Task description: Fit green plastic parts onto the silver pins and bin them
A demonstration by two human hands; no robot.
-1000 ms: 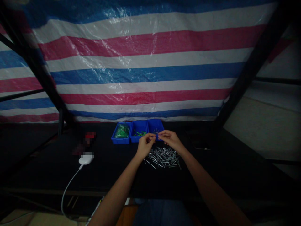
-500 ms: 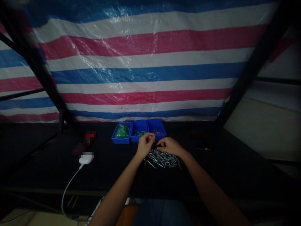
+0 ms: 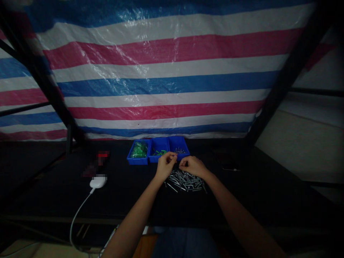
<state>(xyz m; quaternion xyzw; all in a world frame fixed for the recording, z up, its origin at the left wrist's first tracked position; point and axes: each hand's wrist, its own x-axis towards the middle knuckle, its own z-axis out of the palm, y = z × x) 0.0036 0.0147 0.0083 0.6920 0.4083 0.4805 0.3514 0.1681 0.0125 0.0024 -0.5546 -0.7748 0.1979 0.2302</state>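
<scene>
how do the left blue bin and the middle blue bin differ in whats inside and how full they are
The left bin holds green contents in clear, shiny plastic, while the middle bin holds loose green pieces. The left bin looks well filled; the middle one has only a few pieces showing, with bare floor behind them. Both are blue, open-topped and hold something green.

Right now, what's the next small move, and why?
Probably pinch one of the loose metal rods with the right hand: its curled fingers are at their far edge, a small gap from the left hand. Whether either hand holds anything, I can't tell.
</scene>
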